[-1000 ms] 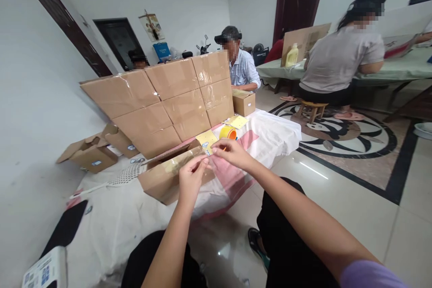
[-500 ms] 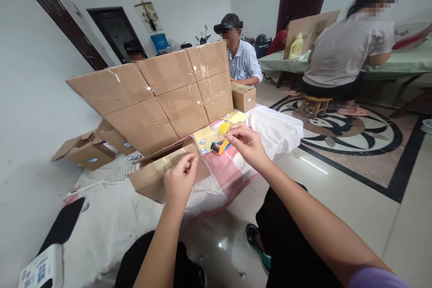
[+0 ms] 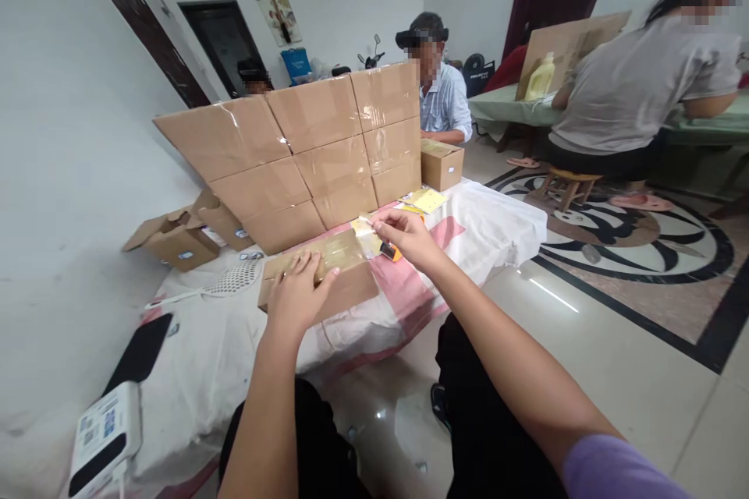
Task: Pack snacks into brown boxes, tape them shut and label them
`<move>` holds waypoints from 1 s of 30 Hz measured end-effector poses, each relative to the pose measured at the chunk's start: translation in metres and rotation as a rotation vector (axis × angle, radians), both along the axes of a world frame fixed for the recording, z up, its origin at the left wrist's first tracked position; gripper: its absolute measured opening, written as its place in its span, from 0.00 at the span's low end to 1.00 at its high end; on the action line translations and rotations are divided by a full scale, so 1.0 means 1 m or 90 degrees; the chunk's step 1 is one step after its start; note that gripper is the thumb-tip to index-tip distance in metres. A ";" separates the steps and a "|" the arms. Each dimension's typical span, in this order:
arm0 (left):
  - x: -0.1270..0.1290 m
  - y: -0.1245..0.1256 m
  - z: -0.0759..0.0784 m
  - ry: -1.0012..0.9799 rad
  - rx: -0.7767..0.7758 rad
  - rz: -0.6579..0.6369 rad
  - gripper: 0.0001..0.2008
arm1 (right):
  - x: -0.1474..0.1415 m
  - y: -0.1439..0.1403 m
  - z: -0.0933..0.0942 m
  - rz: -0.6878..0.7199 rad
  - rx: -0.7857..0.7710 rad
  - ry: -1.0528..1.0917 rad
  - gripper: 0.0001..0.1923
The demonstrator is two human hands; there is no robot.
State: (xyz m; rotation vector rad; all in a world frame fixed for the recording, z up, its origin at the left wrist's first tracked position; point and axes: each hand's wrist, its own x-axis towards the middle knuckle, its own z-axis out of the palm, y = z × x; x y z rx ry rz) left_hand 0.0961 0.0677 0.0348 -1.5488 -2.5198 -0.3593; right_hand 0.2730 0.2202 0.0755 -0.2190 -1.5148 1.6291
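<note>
A small brown cardboard box (image 3: 345,292) lies on the cloth in front of me, its top flaps closed, with clear tape along the top. My left hand (image 3: 298,288) rests flat on the box's top near its left end, fingers spread. Just beyond the right end of the box, my right hand (image 3: 403,234) pinches the end of a strip of clear tape (image 3: 363,226). Below its fingers lies an orange and black tape dispenser (image 3: 391,251), partly covered by the hand. Yellow printed sheets (image 3: 431,201) lie behind it.
A tall cardboard partition (image 3: 333,171) stands behind the box. Open cartons (image 3: 184,242), a white fly swatter (image 3: 234,279), a black phone-like slab (image 3: 140,355) and a white device (image 3: 108,437) are on the left. Another carton (image 3: 443,164) stands beside a co-worker (image 3: 448,97).
My left hand has opened from a curl and come down onto the box, whose top is now closed. My right hand has moved in toward the box's right end, still pinching.
</note>
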 end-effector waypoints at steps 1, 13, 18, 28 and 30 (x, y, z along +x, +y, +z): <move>0.000 -0.001 0.000 0.005 -0.008 -0.006 0.33 | -0.009 0.001 0.001 0.019 -0.006 0.000 0.06; 0.001 -0.004 -0.003 0.004 -0.002 -0.005 0.34 | -0.070 0.017 -0.031 0.037 0.145 -0.118 0.24; 0.002 -0.004 -0.002 0.003 -0.005 -0.001 0.34 | -0.079 0.017 -0.032 0.019 0.170 -0.142 0.24; 0.004 -0.005 0.001 0.027 -0.027 0.006 0.34 | -0.082 0.023 -0.035 -0.056 0.418 -0.328 0.24; 0.004 -0.005 0.001 0.030 -0.027 0.005 0.33 | -0.083 0.023 -0.037 -0.078 0.464 -0.349 0.24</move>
